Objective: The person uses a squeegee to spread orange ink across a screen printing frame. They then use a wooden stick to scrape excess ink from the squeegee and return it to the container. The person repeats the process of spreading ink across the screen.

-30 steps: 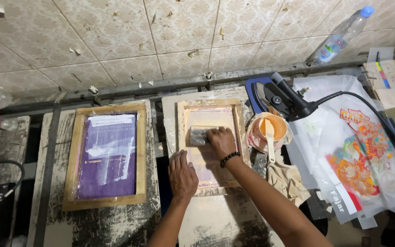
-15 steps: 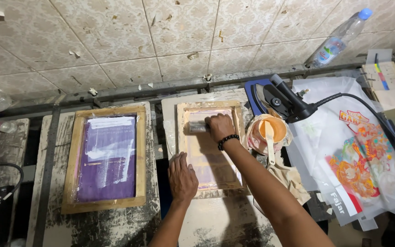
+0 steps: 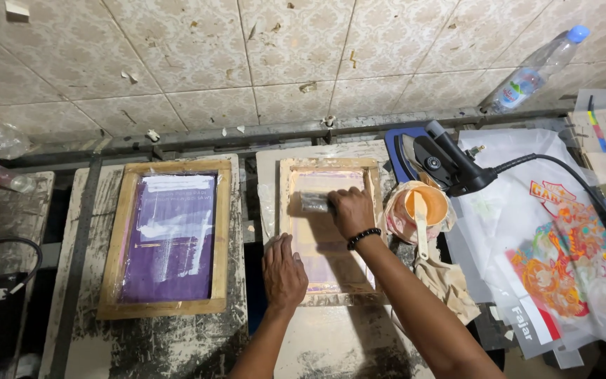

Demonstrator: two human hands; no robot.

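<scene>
Squeegee (image 3: pixel 315 203) half hidden under right hand (image 3: pixel 351 213) — both forearms cut off at bottom edge.

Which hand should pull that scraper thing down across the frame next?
Probably the right hand. It already grips the squeegee near the top of the wooden screen frame. The left hand lies flat on the frame's lower left edge, pressing it down, away from the squeegee.

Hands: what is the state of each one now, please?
Left hand: open, flat on the edge of the wooden screen frame.
Right hand: closed, holding the squeegee.
</scene>
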